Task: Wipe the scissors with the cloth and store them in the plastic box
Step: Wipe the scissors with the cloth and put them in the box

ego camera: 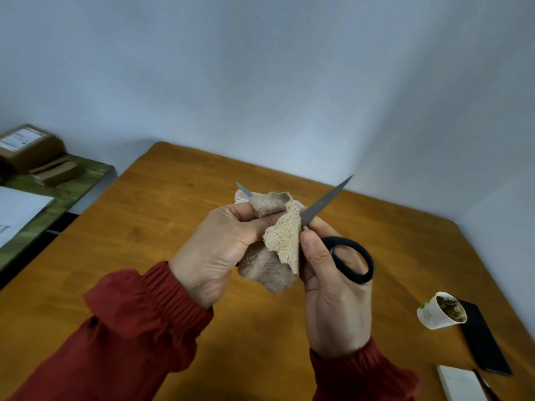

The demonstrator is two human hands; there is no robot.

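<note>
Above the middle of the wooden table (162,215) I hold a pair of scissors (327,202) with black handles, its blades spread apart. My right hand (333,287) grips the scissors at the handle, a black loop showing beside my fingers. My left hand (214,250) clutches a beige terry cloth (282,241) wrapped around the left blade, whose tip pokes out above the cloth. The right blade is bare and points up to the right. No plastic box is in view.
A white paper cup (437,315) with brown residue lies tipped at the right, beside a black flat phone-like object (483,340) and a white notepad (460,383). A green side table (72,183) at left carries cardboard boxes (29,146) and paper.
</note>
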